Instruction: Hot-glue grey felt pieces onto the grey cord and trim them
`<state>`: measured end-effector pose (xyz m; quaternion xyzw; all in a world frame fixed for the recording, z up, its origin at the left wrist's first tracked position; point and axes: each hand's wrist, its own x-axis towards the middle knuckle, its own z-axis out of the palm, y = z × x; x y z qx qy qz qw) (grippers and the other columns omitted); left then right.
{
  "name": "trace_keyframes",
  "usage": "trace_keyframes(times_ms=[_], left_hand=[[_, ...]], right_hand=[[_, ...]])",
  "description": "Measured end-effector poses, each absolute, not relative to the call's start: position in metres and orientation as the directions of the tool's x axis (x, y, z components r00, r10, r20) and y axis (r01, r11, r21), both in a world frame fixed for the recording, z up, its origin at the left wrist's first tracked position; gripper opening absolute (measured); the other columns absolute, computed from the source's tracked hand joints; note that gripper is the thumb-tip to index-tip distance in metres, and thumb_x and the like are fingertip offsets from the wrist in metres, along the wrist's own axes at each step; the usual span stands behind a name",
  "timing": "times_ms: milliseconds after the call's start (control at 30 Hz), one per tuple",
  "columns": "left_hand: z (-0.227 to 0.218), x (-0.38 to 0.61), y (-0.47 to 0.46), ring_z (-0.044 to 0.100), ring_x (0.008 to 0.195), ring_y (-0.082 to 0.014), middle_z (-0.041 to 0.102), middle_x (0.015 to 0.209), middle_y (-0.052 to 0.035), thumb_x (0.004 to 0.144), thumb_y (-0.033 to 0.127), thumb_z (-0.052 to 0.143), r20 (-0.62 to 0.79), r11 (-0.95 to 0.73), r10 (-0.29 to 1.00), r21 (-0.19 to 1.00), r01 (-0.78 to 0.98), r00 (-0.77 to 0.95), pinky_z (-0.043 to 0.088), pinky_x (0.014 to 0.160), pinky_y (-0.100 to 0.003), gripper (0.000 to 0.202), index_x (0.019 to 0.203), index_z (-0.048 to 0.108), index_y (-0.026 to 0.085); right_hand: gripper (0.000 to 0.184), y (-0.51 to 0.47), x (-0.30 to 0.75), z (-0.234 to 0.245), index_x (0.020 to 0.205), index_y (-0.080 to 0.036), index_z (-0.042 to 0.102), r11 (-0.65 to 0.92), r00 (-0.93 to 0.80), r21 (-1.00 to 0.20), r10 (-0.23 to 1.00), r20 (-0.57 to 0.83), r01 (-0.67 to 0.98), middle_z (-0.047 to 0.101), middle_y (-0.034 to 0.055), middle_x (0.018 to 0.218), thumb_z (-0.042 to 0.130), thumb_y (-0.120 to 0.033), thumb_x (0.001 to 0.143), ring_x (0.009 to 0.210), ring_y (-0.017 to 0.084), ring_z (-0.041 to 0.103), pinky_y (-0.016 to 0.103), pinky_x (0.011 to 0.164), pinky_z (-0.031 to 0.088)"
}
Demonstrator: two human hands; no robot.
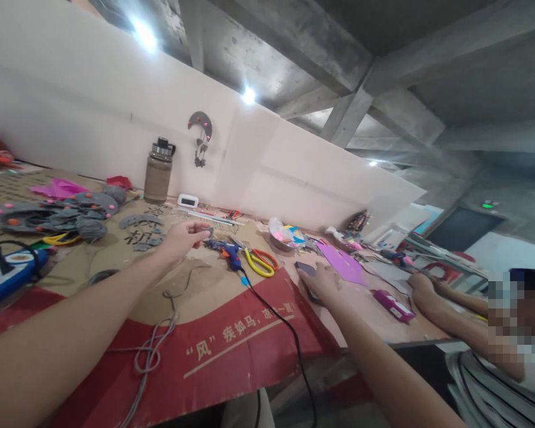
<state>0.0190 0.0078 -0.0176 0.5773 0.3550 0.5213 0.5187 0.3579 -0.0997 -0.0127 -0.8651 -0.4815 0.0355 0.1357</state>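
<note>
My left hand (185,239) is over the cardboard, thumb and fingertips pinched on a small grey felt piece (211,232). Just right of it lie a blue hot glue gun (232,255) and scissors with yellow handles (259,264), beside an orange-handled pair (266,258). My right hand (324,282) rests over a dark phone (307,270) on the table, fingers spread and partly covering it. Grey felt cutouts (141,222) lie left of my left hand. Loose grey yarn (148,356) trails down over the red part of the cardboard.
Decorated grey felt crescents (22,219), a bottle (157,172) and a white clock (188,201) stand or lie at the back left. A blue power strip (15,276) is nearer. Purple sheet (342,263), magenta box (394,305) and a co-worker's hand (423,291) are right.
</note>
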Motion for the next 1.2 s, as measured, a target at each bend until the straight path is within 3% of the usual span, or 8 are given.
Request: trace_keyframes(times_ms=[33, 67, 233, 300, 533, 700, 1033, 1200], left_hand=[[-0.018, 0.02, 0.008, 0.046, 0.046, -0.0084, 0.057, 0.059, 0.0031, 0.059, 0.032, 0.073, 0.241, -0.217, 0.948, 0.967, -0.132, 0.206, 0.035, 0.048, -0.023, 0.038, 0.092, 0.063, 0.015], [-0.018, 0.02, 0.007, 0.046, 0.046, -0.0087, 0.056, 0.058, 0.0035, 0.06, 0.032, 0.073, 0.249, -0.226, 0.947, 0.965, -0.13, 0.203, 0.035, 0.048, -0.023, 0.038, 0.092, 0.062, 0.016], [-0.014, 0.018, 0.006, 0.045, 0.047, -0.0087, 0.055, 0.058, 0.0035, 0.062, 0.035, 0.072, 0.307, -0.287, 0.933, 0.95, -0.124, 0.19, 0.035, 0.049, -0.024, 0.029, 0.081, 0.06, 0.017], [-0.012, 0.017, 0.005, 0.044, 0.048, -0.0088, 0.054, 0.059, 0.0032, 0.063, 0.037, 0.071, 0.314, -0.297, 0.929, 0.949, -0.109, 0.195, 0.035, 0.049, -0.024, 0.027, 0.08, 0.062, 0.017], [-0.015, 0.018, 0.002, 0.043, 0.047, -0.0094, 0.054, 0.054, 0.0025, 0.066, 0.039, 0.068, 0.261, -0.266, 0.929, 0.964, -0.018, 0.261, 0.032, 0.048, -0.024, 0.025, 0.079, 0.068, 0.017], [-0.021, 0.021, 0.004, 0.045, 0.048, -0.0072, 0.058, 0.063, -0.0015, 0.071, 0.046, 0.064, 0.162, -0.098, 0.946, 0.968, -0.23, 0.282, 0.033, 0.047, -0.021, 0.034, 0.076, 0.065, 0.013], [-0.018, 0.024, -0.004, 0.046, 0.048, -0.0075, 0.056, 0.055, 0.0004, 0.066, 0.036, 0.071, 0.122, -0.135, 0.903, 0.991, 0.004, 0.412, 0.034, 0.047, -0.02, 0.024, 0.073, 0.067, 0.014], [-0.016, 0.026, -0.011, 0.052, 0.051, -0.0084, 0.061, 0.063, -0.0012, 0.062, 0.033, 0.074, 0.067, -0.062, 0.921, 0.998, -0.024, 0.384, 0.04, 0.051, -0.021, 0.027, 0.079, 0.067, 0.013]], right_hand=[[0.052, -0.092, 0.345, -0.009, 0.126, -0.015, 0.041, -0.459, 0.521, -0.32, 0.841, 0.146, 0.829, 0.043, 0.0239, 0.127, 0.046, -0.044, 0.083, 0.122, 0.037, 0.036, 0.052, 0.092, 0.034], [0.048, -0.084, 0.328, -0.005, 0.119, -0.01, 0.047, -0.229, 0.431, -0.526, 0.851, 0.3, 0.819, 0.047, 0.0246, 0.123, 0.053, -0.037, 0.08, 0.118, 0.036, 0.04, 0.05, 0.092, 0.035], [0.034, -0.049, 0.226, 0.011, 0.112, -0.022, 0.05, 0.213, 0.135, -0.652, 0.887, 0.441, 0.728, 0.06, 0.0036, 0.102, 0.036, -0.043, 0.089, 0.086, 0.015, 0.058, 0.029, 0.075, 0.047], [0.035, -0.04, 0.195, 0.012, 0.108, -0.023, 0.05, 0.389, -0.007, -0.754, 0.89, 0.455, 0.53, 0.059, 0.0026, 0.095, 0.037, -0.048, 0.087, 0.076, 0.014, 0.058, 0.026, 0.064, 0.047], [0.026, -0.023, 0.17, -0.011, 0.08, -0.02, 0.049, 0.289, -0.005, -0.934, 0.956, 0.295, 0.208, 0.053, -0.0041, 0.063, 0.056, -0.045, 0.076, 0.051, 0.009, 0.048, 0.02, 0.047, 0.038], [0.023, -0.026, 0.172, -0.016, 0.072, -0.019, 0.048, 0.248, -0.014, -0.966, 0.969, 0.248, 0.076, 0.051, -0.0067, 0.053, 0.058, -0.04, 0.072, 0.045, 0.007, 0.044, 0.019, 0.046, 0.035], [0.018, -0.031, 0.185, -0.024, 0.069, -0.018, 0.051, 0.269, -0.008, -0.926, 0.961, 0.277, 0.265, 0.051, -0.0056, 0.051, 0.052, -0.035, 0.076, 0.044, 0.008, 0.046, 0.019, 0.046, 0.035], [0.018, -0.03, 0.187, -0.027, 0.07, -0.018, 0.053, 0.308, -0.015, -0.89, 0.946, 0.322, 0.336, 0.052, -0.0051, 0.052, 0.05, -0.034, 0.078, 0.045, 0.009, 0.048, 0.02, 0.048, 0.036]])
